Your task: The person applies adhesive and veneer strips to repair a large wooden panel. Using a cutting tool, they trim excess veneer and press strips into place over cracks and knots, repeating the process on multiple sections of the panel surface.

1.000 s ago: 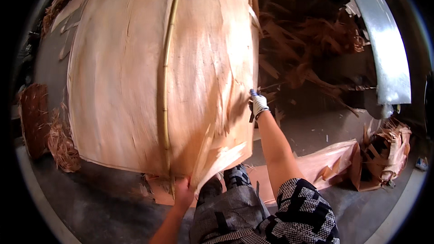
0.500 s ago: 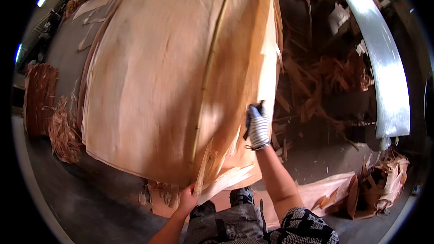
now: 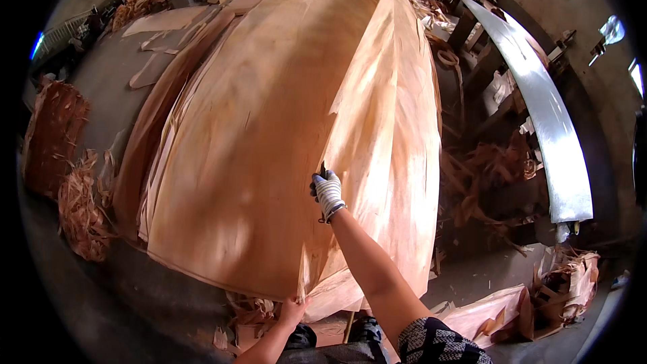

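Note:
A large stack of thin, pale wood veneer sheets (image 3: 222, 162) lies in front of me. Over its right side runs a loose, rippled veneer sheet (image 3: 397, 162), its left edge raised in a ragged fold. My right hand (image 3: 329, 192), in a striped glove with dark fingers, is closed at that edge around a small dark tool (image 3: 323, 170); its kind is mostly hidden. My bare left hand (image 3: 292, 311) pinches the near corner of the loose sheet, beside an upright torn sliver (image 3: 304, 273). Below that sheet, a short length of thin pole (image 3: 348, 327) shows between my legs.
A long shiny metal beam (image 3: 546, 128) curves along the right. Veneer scraps (image 3: 499, 175) litter the floor between it and the stack. A scrap bundle (image 3: 573, 283) sits at the near right. Reddish bundles (image 3: 57, 138) and shredded strips (image 3: 84, 209) lie at the left.
My right hand has moved left, across the stack. The loose sheet now spreads wider on the right. The bamboo pole that lay lengthwise on the stack no longer shows there. The view has tilted up.

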`<state>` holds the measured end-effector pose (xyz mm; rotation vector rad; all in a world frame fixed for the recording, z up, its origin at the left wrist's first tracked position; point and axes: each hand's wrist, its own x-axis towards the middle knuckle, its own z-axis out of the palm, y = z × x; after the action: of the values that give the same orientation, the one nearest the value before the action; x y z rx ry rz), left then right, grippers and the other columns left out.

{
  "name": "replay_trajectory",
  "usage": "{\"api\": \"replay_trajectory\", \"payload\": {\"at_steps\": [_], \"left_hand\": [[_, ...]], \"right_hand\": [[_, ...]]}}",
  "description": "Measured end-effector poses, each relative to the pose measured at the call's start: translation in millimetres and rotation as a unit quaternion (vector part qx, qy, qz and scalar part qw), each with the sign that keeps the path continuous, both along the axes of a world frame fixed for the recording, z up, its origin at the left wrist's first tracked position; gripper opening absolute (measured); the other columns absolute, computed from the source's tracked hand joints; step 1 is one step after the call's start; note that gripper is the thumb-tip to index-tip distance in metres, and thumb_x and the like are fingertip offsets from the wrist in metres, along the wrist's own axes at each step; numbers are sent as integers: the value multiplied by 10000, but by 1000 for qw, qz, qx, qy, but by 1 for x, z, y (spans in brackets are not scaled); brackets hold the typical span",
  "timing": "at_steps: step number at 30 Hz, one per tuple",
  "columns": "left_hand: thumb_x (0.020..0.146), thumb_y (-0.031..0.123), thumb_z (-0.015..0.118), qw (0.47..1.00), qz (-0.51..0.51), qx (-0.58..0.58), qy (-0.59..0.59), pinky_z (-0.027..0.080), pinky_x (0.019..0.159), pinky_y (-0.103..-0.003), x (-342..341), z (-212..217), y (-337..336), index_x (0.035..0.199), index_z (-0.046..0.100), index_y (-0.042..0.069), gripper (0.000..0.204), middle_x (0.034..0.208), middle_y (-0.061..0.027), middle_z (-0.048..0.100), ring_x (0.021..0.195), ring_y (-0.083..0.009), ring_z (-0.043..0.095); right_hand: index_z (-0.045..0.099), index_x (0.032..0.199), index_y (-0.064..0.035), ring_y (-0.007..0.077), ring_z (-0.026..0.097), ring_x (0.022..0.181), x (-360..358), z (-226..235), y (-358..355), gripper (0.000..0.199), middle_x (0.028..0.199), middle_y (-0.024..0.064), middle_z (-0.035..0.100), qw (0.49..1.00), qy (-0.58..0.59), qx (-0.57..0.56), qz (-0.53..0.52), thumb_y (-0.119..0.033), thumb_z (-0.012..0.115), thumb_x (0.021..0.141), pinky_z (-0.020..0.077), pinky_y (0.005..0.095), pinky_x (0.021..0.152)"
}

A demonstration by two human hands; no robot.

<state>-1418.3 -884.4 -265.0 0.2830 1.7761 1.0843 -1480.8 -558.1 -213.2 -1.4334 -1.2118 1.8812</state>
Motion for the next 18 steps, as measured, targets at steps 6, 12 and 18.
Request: {"api": "replay_trajectory", "payload": {"at_steps": [6, 12, 18], "left_hand": [[772, 179, 644, 998, -39, -48, -19, 425, 569, -293, -31, -26, -24, 867, 620, -9, 212, 693, -38, 597, 610, -110, 519], [784, 149, 634, 992, -31, -76, -94, 437, 536, -283, -44, -30, -24, 925, 614, -10, 214, 756, -51, 604, 619, -125, 532], [806, 138, 619, 982, -73, -85, -149, 502, 525, -272, -30, -49, -15, 971, 577, 6, 215, 821, -65, 578, 658, -150, 564]], "right_hand": [[524, 1041, -88, 85, 456, 431, 17, 15, -39, 205, 789, 45, 640, 999, 27, -15, 15, -177, 522, 856, 339, 220, 385], [561, 973, -92, 65, 443, 430, 174, -15, -149, 139, 692, 13, 587, 983, 0, -16, -185, -173, 521, 867, 329, 187, 369], [619, 893, -73, 150, 521, 504, 352, -179, -314, 128, 670, 43, 582, 926, -374, -26, 53, -70, 577, 772, 449, 309, 442]]}}
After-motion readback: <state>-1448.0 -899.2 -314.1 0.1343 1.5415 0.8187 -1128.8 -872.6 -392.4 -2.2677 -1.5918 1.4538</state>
